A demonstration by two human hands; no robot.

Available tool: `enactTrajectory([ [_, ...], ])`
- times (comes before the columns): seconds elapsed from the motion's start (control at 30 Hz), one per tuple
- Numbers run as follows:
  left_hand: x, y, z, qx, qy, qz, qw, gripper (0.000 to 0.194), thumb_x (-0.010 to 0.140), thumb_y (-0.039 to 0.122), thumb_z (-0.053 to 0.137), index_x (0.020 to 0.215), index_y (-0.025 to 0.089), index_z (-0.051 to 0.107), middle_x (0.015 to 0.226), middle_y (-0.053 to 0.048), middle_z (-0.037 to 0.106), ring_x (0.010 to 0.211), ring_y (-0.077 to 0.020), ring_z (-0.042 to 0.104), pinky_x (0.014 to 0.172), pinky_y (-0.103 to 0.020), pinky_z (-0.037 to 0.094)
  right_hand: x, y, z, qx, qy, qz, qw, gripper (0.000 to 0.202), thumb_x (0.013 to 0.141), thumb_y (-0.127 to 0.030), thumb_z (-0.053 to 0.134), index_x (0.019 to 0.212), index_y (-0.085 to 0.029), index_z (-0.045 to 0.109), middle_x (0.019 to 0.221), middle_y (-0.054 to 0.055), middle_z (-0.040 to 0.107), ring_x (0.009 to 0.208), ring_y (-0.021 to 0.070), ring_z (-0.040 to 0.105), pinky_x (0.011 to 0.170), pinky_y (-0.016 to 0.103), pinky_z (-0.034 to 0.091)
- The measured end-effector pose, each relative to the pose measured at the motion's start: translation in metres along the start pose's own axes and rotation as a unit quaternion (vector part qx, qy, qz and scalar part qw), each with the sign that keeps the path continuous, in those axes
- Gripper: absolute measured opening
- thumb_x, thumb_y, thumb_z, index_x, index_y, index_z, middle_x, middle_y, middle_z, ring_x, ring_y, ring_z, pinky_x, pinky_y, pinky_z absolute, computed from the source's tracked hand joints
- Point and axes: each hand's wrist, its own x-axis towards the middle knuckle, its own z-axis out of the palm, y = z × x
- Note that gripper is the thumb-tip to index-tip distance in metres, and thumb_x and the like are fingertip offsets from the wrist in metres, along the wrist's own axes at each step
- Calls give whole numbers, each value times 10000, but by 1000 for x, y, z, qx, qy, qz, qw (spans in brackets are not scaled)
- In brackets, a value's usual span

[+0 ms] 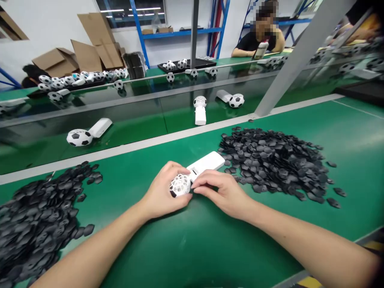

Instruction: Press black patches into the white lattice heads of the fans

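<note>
A white device [207, 163] with a flat handle and a round, football-patterned head lies on the green table in front of me. My left hand [165, 190] is wrapped round its head, which shows open white lattice and a black patch at its lower left. Close against the right side of the head is my right hand [220, 190], thumb and forefinger pinched together. Whatever is between those fingertips is too small or hidden to make out. Small black pieces form one pile [273, 162] at the right and another [45, 216] at the left.
Beyond the pale table edge [135, 149], a conveyor [144, 124] bears several football-headed devices, including a black-patched one [79, 137] and a lattice one [200, 110]. A slanted grey post [288, 64] stands at the right. A person [261, 38] sits across the line, near cartons and trays of devices.
</note>
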Motion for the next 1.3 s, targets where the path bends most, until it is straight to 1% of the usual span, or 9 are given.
enactTrajectory([
  [0.2,0,0,-1,16,-18,12,1000,400,646,196,622,1028,215,505,1000,-39,474,948,-180,498,827,-318,433,1,2,5,-71,-8,-36,997,115,831,-136,548,826,-204,641,788,-1,640,755,140,565,704,260,440],
  [0.33,0,1,-2,28,-30,18,999,371,661,217,618,1014,214,504,993,-41,471,957,-186,488,836,-332,429,2,0,7,-105,0,-62,993,75,801,-139,595,775,-191,642,759,10,632,760,157,547,689,271,431],
  [0.63,-1,6,-3,32,-42,6,999,344,666,176,586,996,212,495,987,-37,460,956,-186,471,837,-335,423,7,-1,5,-86,-6,-9,996,102,736,-132,673,683,-184,603,685,-25,591,705,125,537,641,227,405],
  [0.8,-3,8,1,45,-27,-1,999,322,647,148,578,956,213,513,960,-34,464,929,-195,469,801,-339,423,9,3,4,-51,-5,59,997,141,705,-176,706,649,-178,577,669,-44,577,584,87,517,549,198,396],
  [1.0,-4,8,1,-4,-1,-18,1000,349,620,137,604,951,207,517,949,-31,469,913,-192,488,800,-339,423,12,1,6,-10,-6,32,999,127,726,-187,680,662,-173,572,662,-37,560,568,84,497,531,193,401],
  [1.07,-3,4,-1,-55,16,-61,997,330,632,162,619,944,202,519,941,-24,471,867,-176,509,771,-323,433,13,0,2,-1,17,23,1000,103,758,-208,650,701,-174,571,670,-28,559,575,93,498,528,199,405],
  [1.17,-1,-2,-3,-92,45,-116,988,304,661,215,625,945,201,519,945,-18,477,833,-166,524,751,-318,436,12,3,-10,-59,93,-10,994,44,805,-220,596,801,-181,576,754,4,571,660,124,517,600,236,428],
  [1.23,0,-5,-5,-69,53,-107,990,303,664,217,622,949,199,519,963,-20,477,864,-171,521,783,-326,425,12,9,-17,-116,136,-35,983,49,813,-216,582,850,-184,573,810,25,568,737,151,522,671,271,435],
  [1.3,1,-5,-5,-32,50,-75,995,304,657,199,617,946,196,521,977,-25,476,902,-177,514,823,-332,410,13,15,-20,-149,157,-42,975,58,813,-204,578,867,-185,568,831,33,563,783,166,520,719,297,434],
])
